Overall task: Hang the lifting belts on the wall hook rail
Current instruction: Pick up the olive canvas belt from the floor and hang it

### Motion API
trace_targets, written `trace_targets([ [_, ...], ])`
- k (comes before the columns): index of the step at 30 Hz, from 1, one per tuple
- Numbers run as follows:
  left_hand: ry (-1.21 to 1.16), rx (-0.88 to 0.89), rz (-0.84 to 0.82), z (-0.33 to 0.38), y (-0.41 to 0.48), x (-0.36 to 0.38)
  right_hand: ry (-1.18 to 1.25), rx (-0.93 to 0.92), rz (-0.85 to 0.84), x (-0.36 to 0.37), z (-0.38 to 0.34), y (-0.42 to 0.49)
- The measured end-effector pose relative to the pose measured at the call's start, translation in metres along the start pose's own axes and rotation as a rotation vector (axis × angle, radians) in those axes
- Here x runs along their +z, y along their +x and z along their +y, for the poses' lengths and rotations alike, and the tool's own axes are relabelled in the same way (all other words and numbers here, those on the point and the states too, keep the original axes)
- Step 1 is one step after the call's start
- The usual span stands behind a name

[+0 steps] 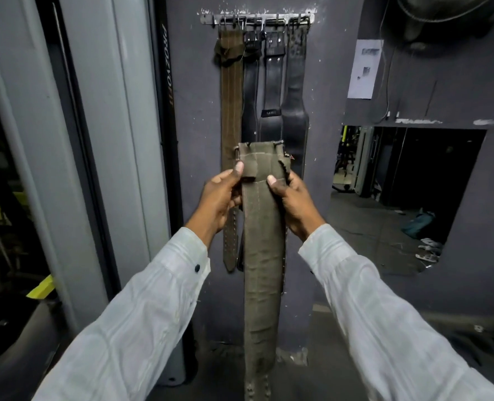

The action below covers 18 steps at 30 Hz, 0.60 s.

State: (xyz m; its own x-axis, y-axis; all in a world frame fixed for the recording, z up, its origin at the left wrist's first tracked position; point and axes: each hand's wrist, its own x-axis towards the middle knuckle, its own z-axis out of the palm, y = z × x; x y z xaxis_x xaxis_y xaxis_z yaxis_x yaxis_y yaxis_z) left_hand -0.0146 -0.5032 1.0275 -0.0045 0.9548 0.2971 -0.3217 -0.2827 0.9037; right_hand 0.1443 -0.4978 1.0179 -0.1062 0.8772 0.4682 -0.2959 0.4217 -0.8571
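While four belts (269, 82) hang from one rail (208, 19), two hands (218, 199) (296, 202) grip a fifth belt (261, 256).

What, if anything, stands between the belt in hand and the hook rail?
Nothing visible blocks it. The olive belt, gripped by the left hand and right hand, is held below the hook rail, in front of four hanging belts. Those crowd the rail; whether a hook is free cannot be told.

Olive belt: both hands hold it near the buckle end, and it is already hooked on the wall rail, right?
No, it is not hooked yet. In the head view the left hand and right hand hold the olive belt near its buckle end, well below the hook rail.
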Motion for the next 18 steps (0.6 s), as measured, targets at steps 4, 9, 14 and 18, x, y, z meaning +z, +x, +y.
trace_targets([
  [4, 0.137, 0.044, 0.029, -0.005, 0.005, 0.004, -0.145, 0.120, -0.062, -0.014, -0.005, 0.001],
  [9, 0.330, 0.120, 0.045, -0.008, 0.007, 0.005, 0.117, 0.210, -0.061, -0.033, -0.013, 0.006],
  [14, 0.492, 0.167, 0.037, -0.019, 0.003, -0.001, -0.206, 0.089, -0.124, -0.044, -0.007, 0.005],
  [18, 0.594, 0.189, 0.102, -0.030, 0.007, 0.002, -0.300, 0.063, -0.069, -0.045, -0.006, 0.005],
])
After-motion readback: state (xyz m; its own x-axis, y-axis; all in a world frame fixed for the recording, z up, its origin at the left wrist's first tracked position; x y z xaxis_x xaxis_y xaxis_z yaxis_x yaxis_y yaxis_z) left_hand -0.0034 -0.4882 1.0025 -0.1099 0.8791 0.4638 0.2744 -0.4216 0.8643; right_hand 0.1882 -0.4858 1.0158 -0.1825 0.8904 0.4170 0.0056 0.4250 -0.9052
